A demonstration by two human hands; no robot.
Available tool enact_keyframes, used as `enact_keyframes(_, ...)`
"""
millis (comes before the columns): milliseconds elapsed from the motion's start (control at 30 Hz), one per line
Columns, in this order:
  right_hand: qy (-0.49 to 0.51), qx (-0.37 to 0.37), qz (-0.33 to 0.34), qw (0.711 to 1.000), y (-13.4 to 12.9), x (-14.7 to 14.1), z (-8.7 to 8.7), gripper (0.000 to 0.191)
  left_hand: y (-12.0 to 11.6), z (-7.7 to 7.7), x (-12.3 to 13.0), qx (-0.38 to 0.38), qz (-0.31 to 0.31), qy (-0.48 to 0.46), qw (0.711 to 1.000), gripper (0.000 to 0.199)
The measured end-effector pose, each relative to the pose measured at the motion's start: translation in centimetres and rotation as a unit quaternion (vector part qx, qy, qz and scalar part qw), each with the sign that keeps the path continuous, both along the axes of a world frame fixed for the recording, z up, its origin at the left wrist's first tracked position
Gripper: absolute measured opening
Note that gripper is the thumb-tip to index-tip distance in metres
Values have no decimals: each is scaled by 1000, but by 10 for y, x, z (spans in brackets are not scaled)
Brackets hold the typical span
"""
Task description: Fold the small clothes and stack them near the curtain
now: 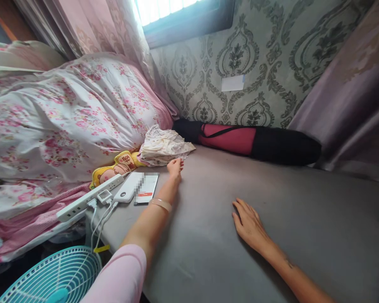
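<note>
In the head view, your left hand (176,166) is half curled at the near edge of the crumpled cloth (164,145); whether it grips cannot be told. Your right hand (248,221) lies spread and empty over the grey surface (202,244). Pinch a loose edge, clear of the yellow cushion (125,160). The cloth bunches widest left to right, one corner pointing right, before the black-and-red bag (229,139).

Nothing can be read with certainty; the characters on the yellow plush (119,166) are too small.
</note>
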State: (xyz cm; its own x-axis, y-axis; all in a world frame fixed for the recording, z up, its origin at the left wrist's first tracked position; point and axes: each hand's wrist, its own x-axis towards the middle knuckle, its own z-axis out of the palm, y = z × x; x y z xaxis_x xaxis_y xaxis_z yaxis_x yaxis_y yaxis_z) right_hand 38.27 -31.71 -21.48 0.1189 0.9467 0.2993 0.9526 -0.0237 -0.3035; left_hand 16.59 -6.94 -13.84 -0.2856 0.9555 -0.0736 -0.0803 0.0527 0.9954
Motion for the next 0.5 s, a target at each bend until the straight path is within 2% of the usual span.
enact_keyframes(133, -17, 11, -5, 1000, 0, -3, -4, 48, 21, 14, -25, -24, 121, -64, 990, 13)
enact_keyframes(233, -23, 18, -6, 1000, -2, -5, -3, 48, 33, 22, -32, -44, 175, -98, 979, 12)
enact_keyframes(333, -25, 26, -10, 999, -3, -7, 0, 47, 42, 29, -34, -62, 192, -125, 971, 14)
enact_keyframes(500, -37, 28, -9, 999, -4, -8, 4, 47, 51, 39, -33, -81, 176, -146, 970, 20)
